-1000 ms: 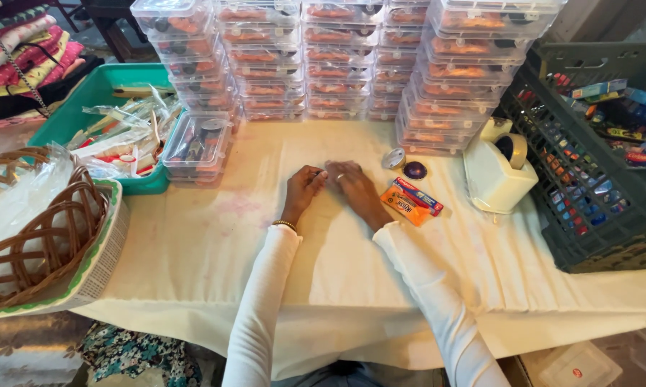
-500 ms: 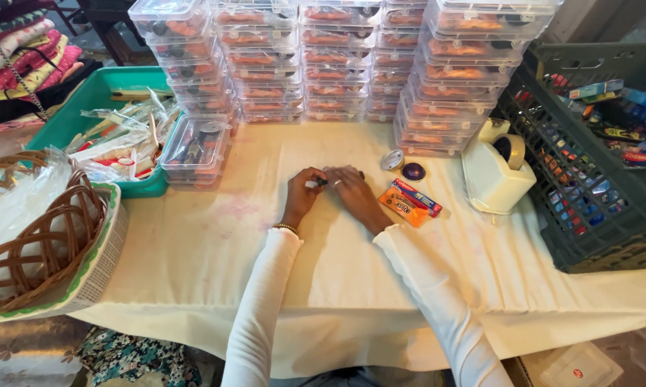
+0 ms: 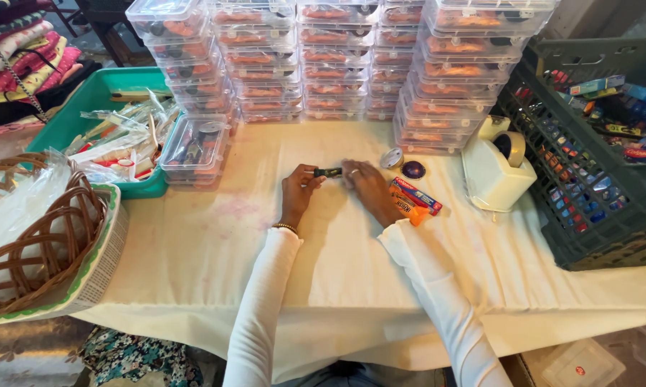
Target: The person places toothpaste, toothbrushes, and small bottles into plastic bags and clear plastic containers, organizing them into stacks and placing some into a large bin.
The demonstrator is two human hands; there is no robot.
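Several containers crowd the edges of a table draped in a cream cloth (image 3: 194,287), leaving the middle free for handwork. At far left sits a woven wicker basket (image 3: 22,251) in a paper-lined tray with clear plastic film bunched over it, and behind it a teal plastic bin (image 3: 76,115) holds loose cellophane-wrapped sticks, seemingly dumped in as bulk stock within arm's reach. Next comes a low pile of clear, lidded plastic boxes (image 3: 194,147), and beyond it a wall of identical boxes (image 3: 337,57) stacked many high along the far edge, their contents showing orange through the lids. At centre, the left hand (image 3: 298,193) and the right hand (image 3: 366,188), both in white sleeves, meet just above the cloth, each pinching one end of a small dark oblong item (image 3: 328,172) stretched level between them; the fingers are closed on it rather than spread. Just right of the right hand lie orange and red flat packets (image 3: 415,201), then two small round discs (image 3: 402,163), a glossy white tape dispenser (image 3: 496,168), and a dark slatted crate (image 3: 595,215) of colourful small packs.
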